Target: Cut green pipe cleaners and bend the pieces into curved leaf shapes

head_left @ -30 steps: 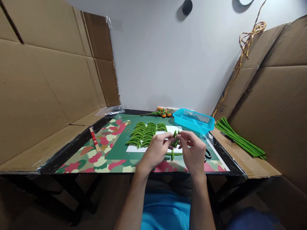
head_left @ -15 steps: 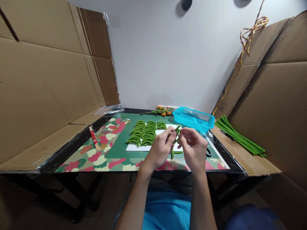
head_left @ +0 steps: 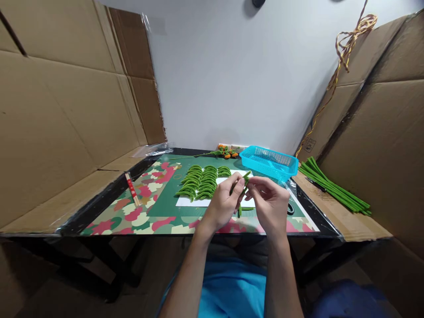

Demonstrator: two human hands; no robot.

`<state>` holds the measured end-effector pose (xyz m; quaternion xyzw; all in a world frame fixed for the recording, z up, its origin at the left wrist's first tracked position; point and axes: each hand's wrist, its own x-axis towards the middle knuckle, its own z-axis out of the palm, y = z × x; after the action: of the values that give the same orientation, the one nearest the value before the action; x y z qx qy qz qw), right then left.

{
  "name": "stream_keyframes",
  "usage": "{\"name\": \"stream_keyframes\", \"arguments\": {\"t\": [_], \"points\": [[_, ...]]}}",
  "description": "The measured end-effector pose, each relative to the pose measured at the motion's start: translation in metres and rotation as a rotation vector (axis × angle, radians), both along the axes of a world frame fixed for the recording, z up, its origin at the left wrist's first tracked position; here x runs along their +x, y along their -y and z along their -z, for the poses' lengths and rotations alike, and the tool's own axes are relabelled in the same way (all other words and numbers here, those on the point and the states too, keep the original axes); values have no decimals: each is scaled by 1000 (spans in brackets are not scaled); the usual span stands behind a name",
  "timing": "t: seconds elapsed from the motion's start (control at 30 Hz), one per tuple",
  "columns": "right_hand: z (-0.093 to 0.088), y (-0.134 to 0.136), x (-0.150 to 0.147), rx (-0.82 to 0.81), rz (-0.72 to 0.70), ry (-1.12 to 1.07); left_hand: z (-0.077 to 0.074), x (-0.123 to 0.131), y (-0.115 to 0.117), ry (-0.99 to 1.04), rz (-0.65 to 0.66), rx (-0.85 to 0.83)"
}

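Observation:
Over the front of the white sheet, my left hand is closed around a bent piece of green pipe cleaner, whose end sticks up past the thumb. My right hand pinches the same piece from the other side; its fingertips partly hide it. To the left lie rows of curved green pipe-cleaner pieces, stacked in columns on the sheet. Just below the hands, short straight green pieces rest on the green cutting mat.
A blue plastic basket stands at the back right, near orange flowers on a green stem. Long green pipe cleaners and a black pen lie on cardboard at right. Scissors handles show beside my right hand. Wrapped chopsticks lie left.
The view has shifted slightly. Both hands stay together at the same spot, and the pipe cleaner between them now tilts a little more to the right.

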<state>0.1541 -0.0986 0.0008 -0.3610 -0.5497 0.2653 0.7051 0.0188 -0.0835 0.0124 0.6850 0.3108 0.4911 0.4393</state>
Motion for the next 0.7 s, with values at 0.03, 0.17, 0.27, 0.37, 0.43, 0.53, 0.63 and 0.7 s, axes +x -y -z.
{"name": "stream_keyframes", "arguments": {"t": [0.03, 0.17, 0.27, 0.37, 0.43, 0.53, 0.63, 0.7], "points": [[0, -1, 0, 11, 6, -8, 0, 0, -1, 4, 9, -11], [0, -3, -1, 38, 27, -49, 1, 0, -4, 39, 40, -56], [1, -5, -2, 42, 27, -43, 2, -1, -6, 33, 60, -69], [1, -6, -2, 47, 11, -39, 2, -1, -7, 30, 19, -34], [1, -6, -3, 48, -9, -42, 1, 1, -7, 96, -45, 1], [1, -6, -3, 44, -29, -38, 2, 2, -7, 161, -83, 25], [2, -6, -2, 26, -14, -40, 4, 3, -7, 128, -51, 19], [2, -6, -1, 17, -9, -53, 5, 4, -8, 116, -42, 15]]}}
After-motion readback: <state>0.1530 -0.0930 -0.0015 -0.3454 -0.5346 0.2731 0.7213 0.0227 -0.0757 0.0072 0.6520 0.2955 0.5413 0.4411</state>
